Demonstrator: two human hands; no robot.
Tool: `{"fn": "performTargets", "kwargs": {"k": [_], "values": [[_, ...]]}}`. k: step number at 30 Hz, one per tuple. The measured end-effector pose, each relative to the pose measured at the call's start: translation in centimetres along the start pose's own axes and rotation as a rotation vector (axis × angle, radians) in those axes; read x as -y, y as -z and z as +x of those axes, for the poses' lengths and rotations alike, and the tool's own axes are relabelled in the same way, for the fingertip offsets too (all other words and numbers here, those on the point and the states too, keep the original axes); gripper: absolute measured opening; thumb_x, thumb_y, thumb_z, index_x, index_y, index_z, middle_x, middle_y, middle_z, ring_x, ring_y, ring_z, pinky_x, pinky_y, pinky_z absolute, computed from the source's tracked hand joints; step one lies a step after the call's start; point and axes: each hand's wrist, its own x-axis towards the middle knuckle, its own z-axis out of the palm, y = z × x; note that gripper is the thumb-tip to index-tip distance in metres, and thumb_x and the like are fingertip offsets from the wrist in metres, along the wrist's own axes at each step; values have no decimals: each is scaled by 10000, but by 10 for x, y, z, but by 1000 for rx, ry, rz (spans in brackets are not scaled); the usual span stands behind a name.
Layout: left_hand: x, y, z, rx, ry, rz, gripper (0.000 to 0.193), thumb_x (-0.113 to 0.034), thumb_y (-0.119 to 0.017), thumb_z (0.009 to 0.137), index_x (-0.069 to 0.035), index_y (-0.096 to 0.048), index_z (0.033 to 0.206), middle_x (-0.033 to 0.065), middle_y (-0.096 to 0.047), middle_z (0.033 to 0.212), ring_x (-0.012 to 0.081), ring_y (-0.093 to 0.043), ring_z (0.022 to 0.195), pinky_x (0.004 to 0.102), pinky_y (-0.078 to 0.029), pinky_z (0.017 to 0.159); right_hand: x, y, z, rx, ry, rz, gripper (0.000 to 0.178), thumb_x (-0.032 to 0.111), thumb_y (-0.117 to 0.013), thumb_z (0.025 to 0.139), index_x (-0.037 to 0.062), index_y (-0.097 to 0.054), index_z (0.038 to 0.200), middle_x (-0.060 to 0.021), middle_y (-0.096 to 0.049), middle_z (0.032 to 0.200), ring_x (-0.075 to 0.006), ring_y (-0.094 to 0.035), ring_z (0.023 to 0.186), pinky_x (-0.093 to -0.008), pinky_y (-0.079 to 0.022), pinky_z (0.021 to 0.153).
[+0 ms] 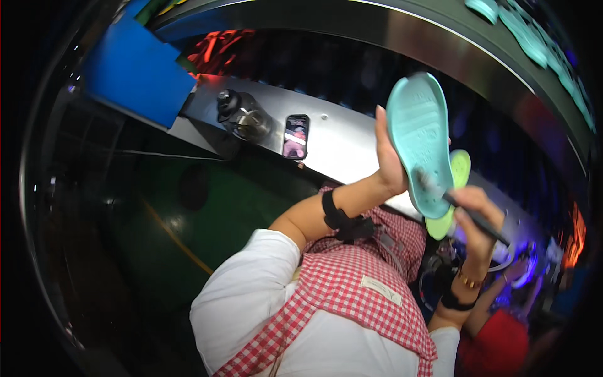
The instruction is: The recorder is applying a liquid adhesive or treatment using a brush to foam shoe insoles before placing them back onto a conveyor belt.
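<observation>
- A mint-green shoe sole (419, 141) is standing almost upright in the air, its textured face turning toward the camera, its rounded toe end pointing up and its narrower end pointing down.
- A lime-green sole (453, 188) is lying directly behind it, showing only along the right edge and below the lower end.
- A dark-handled brush (461, 207) is slanting from lower right to upper left, its pale bristled head pressing against the lower part of the mint-green sole.
- Both soles are hanging above a metal counter edge (339, 141).
</observation>
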Motion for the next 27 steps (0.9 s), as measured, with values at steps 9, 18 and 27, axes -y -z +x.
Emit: {"fn": "performTargets", "kwargs": {"k": [9,18,27], "values": [[1,7,-4,-169,-8,-217,729,-686,-347,863,-80,-503,1237,96,-588,1061,190,-558,894,340,-471,816,-46,-13,20,56,24,44,276,68,-572,822,-50,-568,1071,-174,-610,1063,-228,-576,958,-344,-422,897],[10,29,1,-103,-128,-126,829,-760,-288,819,-59,-520,1196,107,-598,1023,194,-572,871,326,-474,790,-74,0,11,2,-34,189,282,74,-576,846,-66,-553,1090,-195,-603,1093,-230,-575,1007,-350,-415,938],[16,37,-7,-234,33,-289,808,-742,-241,838,-91,-515,1230,91,-608,1020,180,-581,852,324,-485,755,-60,-1,3,29,-14,200,264,47,-569,858,-66,-559,1095,-196,-606,1107,-233,-585,1028,-344,-406,979]]}}
